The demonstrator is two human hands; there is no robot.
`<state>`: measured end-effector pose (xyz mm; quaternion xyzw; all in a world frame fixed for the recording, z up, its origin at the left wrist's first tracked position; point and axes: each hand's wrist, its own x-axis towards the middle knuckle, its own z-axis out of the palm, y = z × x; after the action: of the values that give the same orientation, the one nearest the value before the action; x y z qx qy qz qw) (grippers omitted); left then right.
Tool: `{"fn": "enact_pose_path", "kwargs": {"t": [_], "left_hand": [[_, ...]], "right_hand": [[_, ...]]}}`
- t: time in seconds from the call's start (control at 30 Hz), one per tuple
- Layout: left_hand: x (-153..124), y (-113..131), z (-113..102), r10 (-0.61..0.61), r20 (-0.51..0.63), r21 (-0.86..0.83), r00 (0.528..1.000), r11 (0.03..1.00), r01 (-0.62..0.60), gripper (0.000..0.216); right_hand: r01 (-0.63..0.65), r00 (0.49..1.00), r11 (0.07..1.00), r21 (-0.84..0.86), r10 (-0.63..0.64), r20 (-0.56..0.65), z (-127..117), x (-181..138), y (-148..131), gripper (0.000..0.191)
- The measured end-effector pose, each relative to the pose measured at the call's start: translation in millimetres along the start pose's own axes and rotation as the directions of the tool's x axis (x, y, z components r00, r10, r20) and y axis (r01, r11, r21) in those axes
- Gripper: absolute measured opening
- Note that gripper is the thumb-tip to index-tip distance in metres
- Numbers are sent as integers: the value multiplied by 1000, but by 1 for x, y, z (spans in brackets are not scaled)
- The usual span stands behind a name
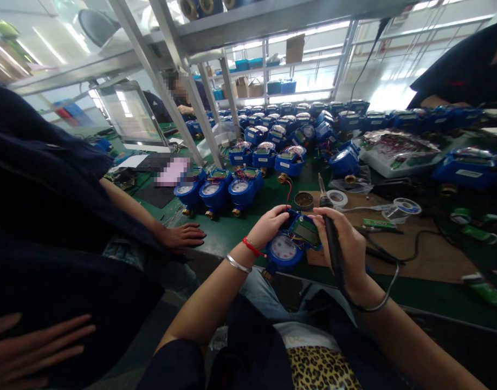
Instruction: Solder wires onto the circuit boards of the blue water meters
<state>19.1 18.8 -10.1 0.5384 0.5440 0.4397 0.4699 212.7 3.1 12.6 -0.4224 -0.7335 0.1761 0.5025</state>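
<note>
I hold a blue water meter [286, 250] with a white dial and a green circuit board at the bench's front edge. My left hand [269, 225] grips its top left side, fingers curled over the housing. My right hand [346, 246] is closed around a black soldering iron [329, 227], whose tip points up and away above the meter, and its fingers also rest on the meter's right side. The iron's black cord loops down past my right wrist. A red wire rises from the meter.
Rows of blue meters [215, 189] cover the green bench [232, 230]. A solder tin [303, 201], tape roll [337, 197] and solder spool [406, 206] lie on a brown mat. A neighbouring person's hand [183, 236] rests on the bench at left; other people work behind.
</note>
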Motion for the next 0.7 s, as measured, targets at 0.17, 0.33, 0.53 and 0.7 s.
{"fn": "enact_pose_path", "kwargs": {"t": [0.17, 0.33, 0.53, 0.7], "left_hand": [[0, -1, 0, -4, 4, -11, 1000, 1000, 4, 42], [-3, 2, -2, 33, -6, 62, 999, 998, -33, 44], [-9, 13, -5, 132, -5, 194, 991, 973, -129, 44], [-16, 19, 0, 247, -49, 343, 968, 914, -216, 42]], "right_hand": [[43, 996, 999, -16, -42, 82, 2, -4, 1, 28], [-12, 994, 1000, -13, 14, 105, 4, -10, 8, 39], [27, 1000, 999, 36, -27, -2, 11, -30, 12, 42], [171, 982, 981, 93, -162, -95, 16, -46, 25, 52]]}}
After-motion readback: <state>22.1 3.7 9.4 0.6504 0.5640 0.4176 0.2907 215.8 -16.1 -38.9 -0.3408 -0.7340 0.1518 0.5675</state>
